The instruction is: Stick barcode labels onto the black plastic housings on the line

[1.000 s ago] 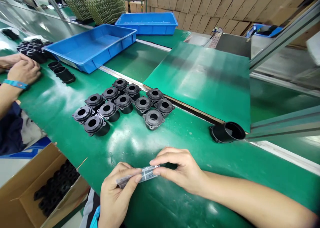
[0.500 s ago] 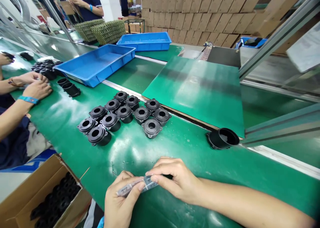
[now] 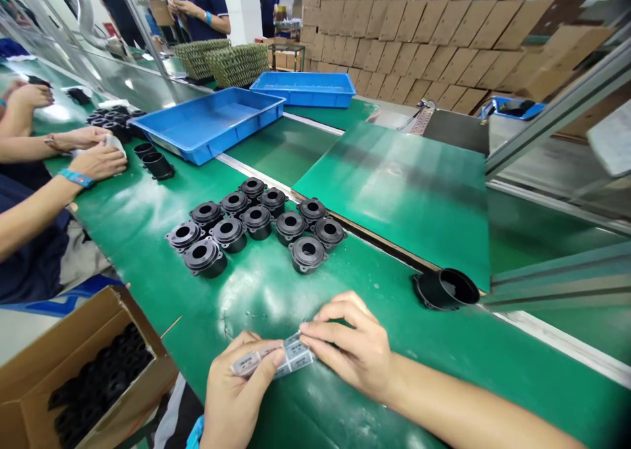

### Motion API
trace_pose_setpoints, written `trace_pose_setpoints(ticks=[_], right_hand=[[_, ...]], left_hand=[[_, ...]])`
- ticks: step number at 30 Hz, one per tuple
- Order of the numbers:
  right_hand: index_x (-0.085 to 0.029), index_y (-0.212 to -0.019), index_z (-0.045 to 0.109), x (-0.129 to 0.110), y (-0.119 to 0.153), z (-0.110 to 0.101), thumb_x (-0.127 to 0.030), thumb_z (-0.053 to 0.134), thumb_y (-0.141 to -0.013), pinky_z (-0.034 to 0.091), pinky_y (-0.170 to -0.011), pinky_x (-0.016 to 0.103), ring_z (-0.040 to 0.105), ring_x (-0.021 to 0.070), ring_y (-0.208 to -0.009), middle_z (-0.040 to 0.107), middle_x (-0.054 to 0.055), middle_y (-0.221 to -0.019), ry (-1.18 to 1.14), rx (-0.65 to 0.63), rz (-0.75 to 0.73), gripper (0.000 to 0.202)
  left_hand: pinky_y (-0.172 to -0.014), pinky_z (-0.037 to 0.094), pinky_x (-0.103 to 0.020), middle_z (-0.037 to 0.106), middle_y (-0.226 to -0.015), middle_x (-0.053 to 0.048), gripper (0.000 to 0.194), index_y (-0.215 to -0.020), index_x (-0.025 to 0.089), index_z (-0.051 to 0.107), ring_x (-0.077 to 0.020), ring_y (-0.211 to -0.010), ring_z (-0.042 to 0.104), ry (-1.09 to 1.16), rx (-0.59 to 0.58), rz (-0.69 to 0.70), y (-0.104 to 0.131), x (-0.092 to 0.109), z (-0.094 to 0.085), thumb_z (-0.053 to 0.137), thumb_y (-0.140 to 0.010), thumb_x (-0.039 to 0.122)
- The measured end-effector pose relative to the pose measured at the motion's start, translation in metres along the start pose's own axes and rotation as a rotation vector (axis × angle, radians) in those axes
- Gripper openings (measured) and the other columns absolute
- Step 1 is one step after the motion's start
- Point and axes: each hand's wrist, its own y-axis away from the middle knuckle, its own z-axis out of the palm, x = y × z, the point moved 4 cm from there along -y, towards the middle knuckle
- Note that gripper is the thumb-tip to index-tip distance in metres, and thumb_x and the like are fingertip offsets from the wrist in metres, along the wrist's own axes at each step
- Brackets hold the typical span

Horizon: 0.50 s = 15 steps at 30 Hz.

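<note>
Head-worn view, forward-down, close over workbench (image 3: 148, 219)

Left hand (image 3: 236, 396): bare, no glove or ring visible; nails short and unpainted; wrist cut off by the lower frame edge, with a sliver of bright blue cuff (image 3: 193, 434) just beside it; right hand (image 3: 352, 350): bare, ungloved, nails short; right forearm (image 3: 473, 413): uncovered along its whole visible length, no sleeve, watch or band in view; upper arms and torso lie outside the frame.
</note>
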Motion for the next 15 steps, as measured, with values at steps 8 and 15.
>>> trace_pose_setpoints(ticks=[8,15], right_hand=[[-0.019,-0.118,0.078,-0.008,-0.005,-0.003,-0.017,0.077,-0.099,0.049,-0.067,0.038,0.065,0.0223,-0.075,0.08,0.005,-0.085,0.241,-0.044,-0.226,0.019],[-0.02,-0.111,0.077,-0.016,-0.001,0.001,-0.017,0.067,-0.103,0.05,-0.071,0.038,0.066,0.0212,-0.077,0.077,0.005,-0.087,0.072,-0.072,-0.137,0.013]], left_hand=[[-0.056,0.053,-0.022,0.069,-0.07,-0.002,0.02,-0.09,0.027,0.091,-0.0156,-0.062,0.067,0.066,0.019,-0.014,-0.004,0.005,0.003,0.078,-0.093,0.042],[-0.056,0.053,-0.021,0.068,-0.07,-0.002,0.022,-0.091,0.024,0.09,-0.0149,-0.062,0.067,0.087,0.045,-0.01,-0.002,0.005,0.003,0.076,-0.094,0.041]])
